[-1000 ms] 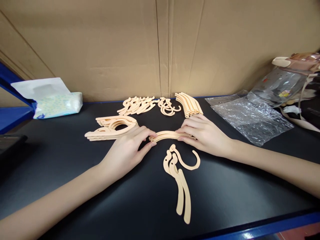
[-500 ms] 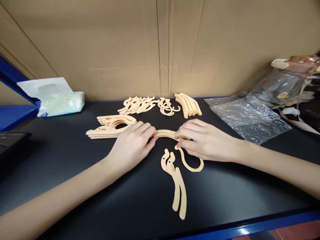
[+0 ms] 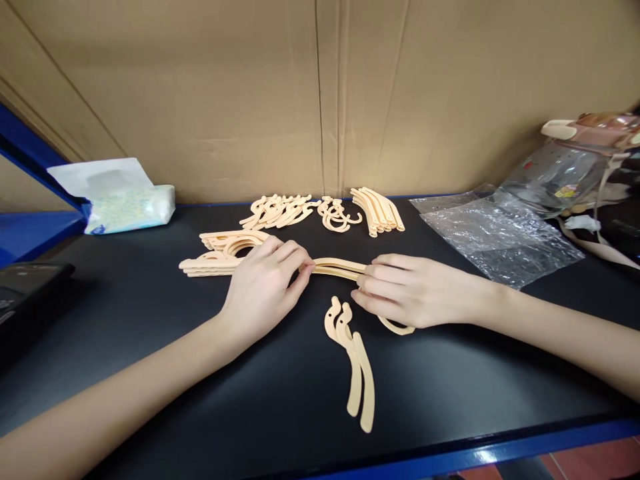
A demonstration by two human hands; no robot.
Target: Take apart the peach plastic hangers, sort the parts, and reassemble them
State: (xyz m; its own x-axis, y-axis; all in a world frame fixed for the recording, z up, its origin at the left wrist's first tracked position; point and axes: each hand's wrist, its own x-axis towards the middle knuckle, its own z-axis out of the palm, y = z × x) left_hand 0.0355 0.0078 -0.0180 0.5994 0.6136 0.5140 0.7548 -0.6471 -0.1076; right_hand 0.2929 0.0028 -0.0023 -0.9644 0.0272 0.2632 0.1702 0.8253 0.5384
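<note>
My left hand pinches the left end of two curved beige plastic strips, which look like folding-hanger arms. At their right end my right hand closes round them, its fingers hiding that end. A beige hook piece lies partly covered below my right hand. Nearer the front edge rest two arm pieces with rounded, holed heads and a plain curved strip. Just behind my left hand sits a stack of assembled hanger pieces.
Along the back lie loose arm pieces, hooks and curved strips. A tissue pack and a dark phone are at the left. Clear plastic bags and a water bottle stand at the right.
My right hand has shifted slightly right and down, now covering more of the hook piece. The two strips show a wider gap between them. The view has shifted a little.
</note>
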